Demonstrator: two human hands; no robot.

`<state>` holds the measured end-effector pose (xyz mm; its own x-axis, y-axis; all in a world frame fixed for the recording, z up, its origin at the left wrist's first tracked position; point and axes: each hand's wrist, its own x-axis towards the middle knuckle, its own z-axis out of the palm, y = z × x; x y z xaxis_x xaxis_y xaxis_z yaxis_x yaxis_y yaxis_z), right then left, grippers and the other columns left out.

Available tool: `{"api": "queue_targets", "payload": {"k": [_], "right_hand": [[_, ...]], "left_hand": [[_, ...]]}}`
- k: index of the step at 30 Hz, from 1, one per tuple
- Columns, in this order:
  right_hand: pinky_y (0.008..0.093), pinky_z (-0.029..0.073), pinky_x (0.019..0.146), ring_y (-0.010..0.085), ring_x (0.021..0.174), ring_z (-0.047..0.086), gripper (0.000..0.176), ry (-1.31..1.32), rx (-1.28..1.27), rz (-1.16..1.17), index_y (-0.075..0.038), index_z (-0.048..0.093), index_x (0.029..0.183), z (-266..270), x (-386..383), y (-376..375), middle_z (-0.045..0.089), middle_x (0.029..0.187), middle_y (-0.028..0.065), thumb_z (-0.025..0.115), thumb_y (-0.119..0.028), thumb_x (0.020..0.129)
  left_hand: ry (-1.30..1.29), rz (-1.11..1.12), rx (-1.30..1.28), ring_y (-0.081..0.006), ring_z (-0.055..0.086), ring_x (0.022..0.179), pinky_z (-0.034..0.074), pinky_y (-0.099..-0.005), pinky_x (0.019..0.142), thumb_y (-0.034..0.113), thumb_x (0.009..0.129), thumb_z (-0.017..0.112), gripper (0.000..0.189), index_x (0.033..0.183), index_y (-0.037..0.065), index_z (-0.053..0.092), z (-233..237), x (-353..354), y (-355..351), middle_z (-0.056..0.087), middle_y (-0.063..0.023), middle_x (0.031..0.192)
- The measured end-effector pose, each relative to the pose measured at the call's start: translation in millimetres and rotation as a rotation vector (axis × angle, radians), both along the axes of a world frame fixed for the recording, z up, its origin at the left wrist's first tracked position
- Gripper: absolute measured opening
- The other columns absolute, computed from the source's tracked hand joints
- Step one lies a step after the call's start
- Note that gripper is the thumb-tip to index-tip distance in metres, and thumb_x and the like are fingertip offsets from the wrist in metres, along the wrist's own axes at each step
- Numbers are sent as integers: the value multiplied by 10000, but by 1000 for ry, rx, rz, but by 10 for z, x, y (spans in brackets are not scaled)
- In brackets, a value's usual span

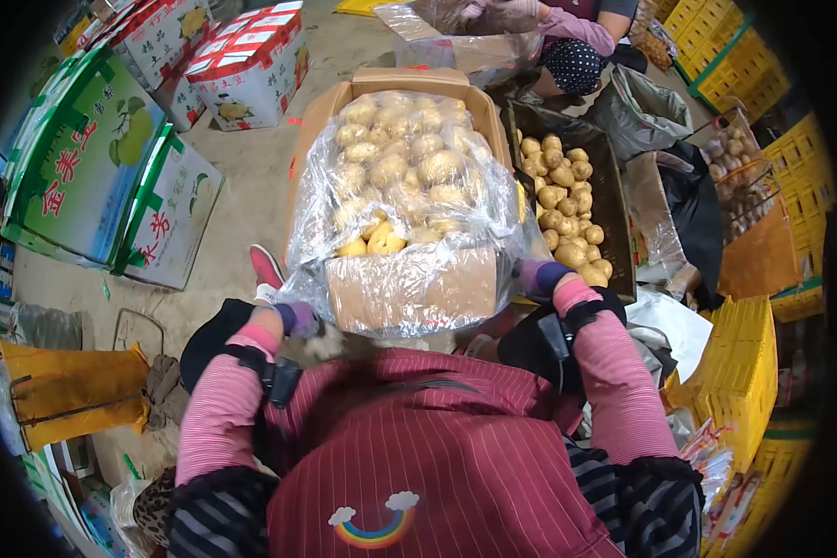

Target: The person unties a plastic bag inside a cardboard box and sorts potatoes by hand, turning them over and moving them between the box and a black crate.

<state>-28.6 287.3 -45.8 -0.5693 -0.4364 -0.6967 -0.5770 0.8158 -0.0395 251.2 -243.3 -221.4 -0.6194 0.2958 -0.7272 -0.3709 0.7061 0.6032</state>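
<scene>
An open cardboard box (409, 290) full of potatoes (395, 167) stands in front of me, with a clear plastic liner (312, 228) over the potatoes and draped past its near flap. In a purple glove, my left hand (298, 319) is beside the box's near left corner, close to the liner; its fingers are blurred and partly hidden. My right hand (541, 276), also gloved, is at the near right corner, its fingers closed on the liner's edge. To the right, a dark crate (628, 265) holds loose potatoes (567, 200).
Green and white cartons (88, 158) stand at left, with a red and white carton (249, 70) behind. Across from me a person (577, 37) works at another lined box (465, 56). Yellow crates (735, 372) and a grey sack (644, 107) are at right.
</scene>
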Motion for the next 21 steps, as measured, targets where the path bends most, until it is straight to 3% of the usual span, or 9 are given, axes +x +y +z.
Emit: {"api": "queue_targets", "payload": {"k": [1, 3, 5, 7, 11, 13, 15, 17, 21], "right_hand": [[402, 510, 974, 331, 1104, 682, 463, -118, -163, -68, -116, 709, 1227, -36, -88, -6, 723, 1168, 162, 637, -395, 865], [410, 519, 945, 312, 1064, 693, 447, -56, -147, -47, -107, 713, 1210, 937, 41, -191, 734, 1129, 155, 608, -406, 895], [432, 536, 911, 333, 1018, 702, 418, 49, -214, -162, -116, 736, 1141, 1554, 143, -167, 739, 1084, 155, 589, -418, 893], [431, 544, 888, 324, 983, 711, 406, 182, -266, -206, -109, 732, 1128, 1842, 330, -356, 743, 1033, 157, 581, -412, 904], [433, 551, 885, 337, 972, 716, 354, 167, -633, 43, -148, 692, 1189, 1454, 555, -953, 743, 1002, 147, 546, -368, 953], [466, 538, 911, 390, 1028, 688, 398, 142, -341, 174, -127, 655, 1233, 989, 322, -1350, 724, 1082, 196, 538, -361, 933], [482, 529, 938, 406, 1078, 670, 454, 212, -343, 33, -131, 562, 1334, 809, -23, -1546, 711, 1134, 202, 528, -332, 929], [471, 515, 967, 379, 1126, 662, 560, 346, -597, -362, -98, 448, 1428, 1301, -264, -1629, 670, 1246, 209, 549, -327, 928], [470, 503, 974, 395, 1153, 641, 645, 562, -1319, -386, -54, 408, 1463, 1415, -569, -1521, 607, 1318, 248, 604, -332, 915]], "left_hand": [[-48, 100, 184, -277, 679, 987, 533, -383, 886, 340, 868, 671, 488, 1212, -6, 669, -276, 28, -367, 710, -186, 1059], [23, -27, 191, -204, 670, 900, 530, -294, 816, 160, 923, 626, 307, 1146, -45, 674, 1367, -140, -139, 707, -112, 961], [-207, 607, 413, -142, 668, 914, 517, -245, 799, 59, 970, 563, 233, 1156, -18, 681, 2350, -146, -135, 709, -42, 952], [363, 554, -111, -107, 646, 929, 519, -259, 816, 102, 1002, 567, 246, 1203, 5, 671, 3352, -266, 524, 706, -20, 967], [575, 405, 273, -148, 625, 1086, 487, -278, 962, 108, 1027, 544, 301, 1303, 14, 623, 3041, -716, 1141, 680, -72, 1175], [305, 351, 279, -159, 660, 969, 529, -296, 876, 109, 1023, 536, 272, 1257, 22, 645, 3034, -969, 1645, 715, -88, 1098], [695, 76, 167, -172, 662, 830, 538, -316, 785, 143, 999, 521, 302, 1253, 37, 647, 2731, -1205, 1908, 718, -111, 1003], [748, 61, 204, -191, 665, 816, 538, -330, 770, 150, 1003, 507, 328, 1286, 46, 636, 2591, -1421, 2099, 715, -117, 986], [832, 222, -11, -291, 687, 870, 542, -368, 804, 260, 976, 574, 422, 1325, 23, 600, 2724, -1756, 2182, 712, -172, 1018]]}}
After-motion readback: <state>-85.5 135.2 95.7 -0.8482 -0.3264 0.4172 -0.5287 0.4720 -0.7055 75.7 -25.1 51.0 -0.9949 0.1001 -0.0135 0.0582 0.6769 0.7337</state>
